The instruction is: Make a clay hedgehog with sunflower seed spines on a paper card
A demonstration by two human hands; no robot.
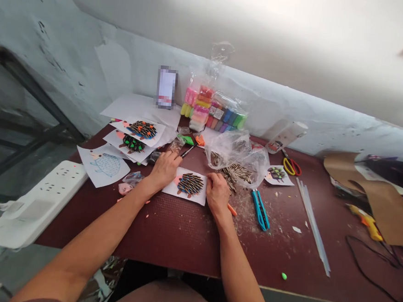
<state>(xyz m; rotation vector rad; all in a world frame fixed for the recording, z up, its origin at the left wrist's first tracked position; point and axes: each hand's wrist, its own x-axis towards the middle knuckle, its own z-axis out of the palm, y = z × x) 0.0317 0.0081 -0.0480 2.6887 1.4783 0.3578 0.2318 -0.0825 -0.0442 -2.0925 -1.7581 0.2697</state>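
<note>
A white card with a spiky hedgehog picture point(190, 184) lies on the dark red table point(168, 231) in front of me. My left hand point(166, 168) rests at the card's upper left corner, its fingers bent and close together; what is under the fingertips is hidden. At the card's right edge is my right hand point(217, 191), with fingers curled in against the edge. Beyond it, an open clear plastic bag point(237, 156) holds many thin brown seed-like pieces point(236, 173), some spilled beside it. A short orange stick point(232, 210) lies by my right wrist.
Finished-looking hedgehog cards point(142, 130) and a blue hedgehog drawing point(107, 165) lie left. Packs of coloured clay point(204, 110) stand behind. To the right are a teal cutter point(260, 211), scissors point(292, 165), clear sticks point(313, 225) and a yellow glue gun point(365, 221). A power strip point(42, 199) is far left.
</note>
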